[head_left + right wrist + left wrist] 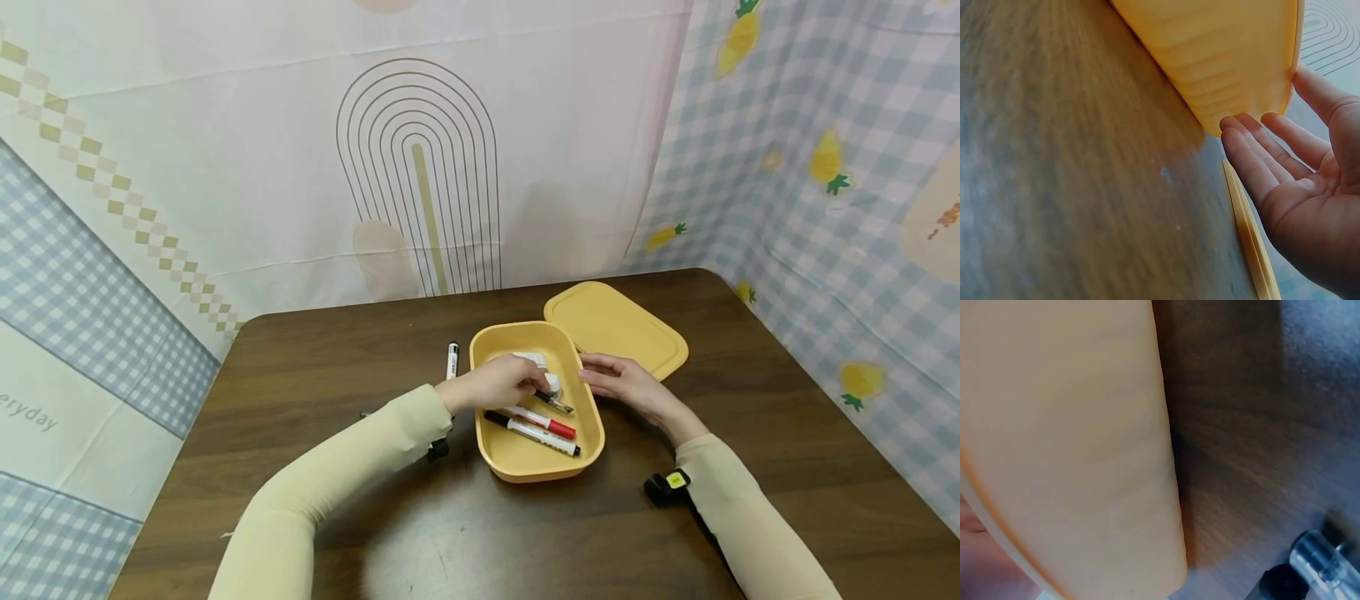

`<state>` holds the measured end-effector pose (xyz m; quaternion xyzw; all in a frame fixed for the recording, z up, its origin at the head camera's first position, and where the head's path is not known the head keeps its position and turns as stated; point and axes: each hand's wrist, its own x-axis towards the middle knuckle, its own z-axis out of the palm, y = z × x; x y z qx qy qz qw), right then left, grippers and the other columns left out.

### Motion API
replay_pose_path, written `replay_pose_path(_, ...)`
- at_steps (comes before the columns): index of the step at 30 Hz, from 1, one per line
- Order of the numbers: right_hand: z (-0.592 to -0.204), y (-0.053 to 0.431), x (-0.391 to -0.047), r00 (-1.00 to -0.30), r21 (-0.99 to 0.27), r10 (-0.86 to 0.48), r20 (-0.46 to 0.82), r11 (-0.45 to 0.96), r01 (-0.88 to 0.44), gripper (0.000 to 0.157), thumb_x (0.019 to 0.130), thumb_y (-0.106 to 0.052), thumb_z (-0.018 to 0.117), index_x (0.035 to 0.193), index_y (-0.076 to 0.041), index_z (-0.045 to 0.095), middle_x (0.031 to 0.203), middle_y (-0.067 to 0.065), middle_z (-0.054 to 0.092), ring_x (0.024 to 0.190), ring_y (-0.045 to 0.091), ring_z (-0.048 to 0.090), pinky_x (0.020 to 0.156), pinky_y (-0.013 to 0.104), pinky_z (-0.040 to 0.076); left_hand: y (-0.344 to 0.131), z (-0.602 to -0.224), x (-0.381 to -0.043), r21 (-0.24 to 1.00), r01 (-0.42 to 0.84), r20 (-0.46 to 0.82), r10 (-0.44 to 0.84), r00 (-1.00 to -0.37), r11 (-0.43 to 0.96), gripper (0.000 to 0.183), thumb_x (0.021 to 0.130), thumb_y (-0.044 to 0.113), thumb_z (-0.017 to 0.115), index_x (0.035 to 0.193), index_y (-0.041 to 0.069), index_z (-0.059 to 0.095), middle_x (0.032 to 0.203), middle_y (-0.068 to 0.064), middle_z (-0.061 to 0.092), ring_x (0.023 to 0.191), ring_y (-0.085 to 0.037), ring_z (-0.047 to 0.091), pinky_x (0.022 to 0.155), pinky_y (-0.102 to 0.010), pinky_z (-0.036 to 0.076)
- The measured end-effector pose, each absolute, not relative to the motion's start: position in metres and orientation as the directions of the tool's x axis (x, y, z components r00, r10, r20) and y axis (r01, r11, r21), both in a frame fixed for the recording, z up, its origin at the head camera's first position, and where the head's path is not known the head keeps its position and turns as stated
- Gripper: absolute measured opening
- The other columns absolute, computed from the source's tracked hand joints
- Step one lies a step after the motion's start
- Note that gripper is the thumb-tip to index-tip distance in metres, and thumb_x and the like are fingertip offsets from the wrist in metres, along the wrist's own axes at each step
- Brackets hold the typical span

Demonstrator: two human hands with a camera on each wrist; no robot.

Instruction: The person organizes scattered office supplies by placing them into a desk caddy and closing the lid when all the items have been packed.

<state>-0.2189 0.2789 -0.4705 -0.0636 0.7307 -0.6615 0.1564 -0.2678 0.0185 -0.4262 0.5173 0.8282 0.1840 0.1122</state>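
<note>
A yellow plastic box [534, 472] stands on the table, holding a red-capped marker [551, 425], a black-capped white marker [547, 437] and some white items [553, 383]. My left hand [501, 382] reaches over its left rim, fingers curled down inside, pinching a slim black item with a metallic end [557, 404]; its exact kind cannot be told. In the left wrist view the box wall hides most of that hand. My right hand [626, 385] rests against the box's right side; in the right wrist view its fairly straight fingers [1250, 150] touch the outer wall and the thumb meets the rim.
The yellow lid [618, 325] lies flat behind the box to the right. A white marker [452, 361] lies left of the box, partly behind my left forearm. A clear-ended item [1322, 565] and a black one [1279, 584] show beside the box. Fabric-covered walls border the brown table [480, 542].
</note>
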Motion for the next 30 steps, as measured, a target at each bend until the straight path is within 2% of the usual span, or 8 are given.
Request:
replay_pose_path(6,-0.4704,0.2788,-0.2187,-0.944,-0.986,-0.296,-0.146,0.117,0.116,0.066,0.100,-0.025,0.066,0.150,0.008,0.038,0.149,0.029,0.043,0.126,0.022,0.057,0.096,0.029,0.051,0.0197,-0.4234,-0.2657,0.428,0.803,-0.005,0.890,-0.456,0.414,0.026,0.097,-0.003,0.057,0.111,0.007,0.076,0.111,-0.003,0.073,0.104,-0.012,0.064,0.094,-0.024,0.048)
replay_pose_path(18,-0.4705,0.2781,-0.2186,-0.944,-0.986,-0.295,-0.148,0.119,0.117,0.065,0.100,-0.023,0.066,0.150,0.008,0.038,0.149,0.029,0.043,0.124,0.020,0.057,0.096,0.030,0.051,0.0193,-0.4269,-0.2661,0.416,0.818,0.015,0.897,-0.443,0.397,0.025,0.096,-0.003,0.058,0.109,0.008,0.076,0.109,-0.003,0.073,0.103,-0.012,0.064,0.093,-0.024,0.049)
replay_pose_path(30,-0.4690,0.2777,-0.2176,-0.948,-0.984,-0.281,-0.152,0.128,0.121,0.064,0.100,-0.025,0.066,0.149,0.008,0.040,0.148,0.029,0.044,0.125,0.022,0.057,0.096,0.029,0.051,0.0180,-0.4266,-0.2672,0.425,0.815,0.006,0.899,-0.437,0.394,0.018,0.098,0.006,0.063,0.109,0.010,0.077,0.108,0.000,0.073,0.100,-0.008,0.063,0.091,-0.022,0.048)
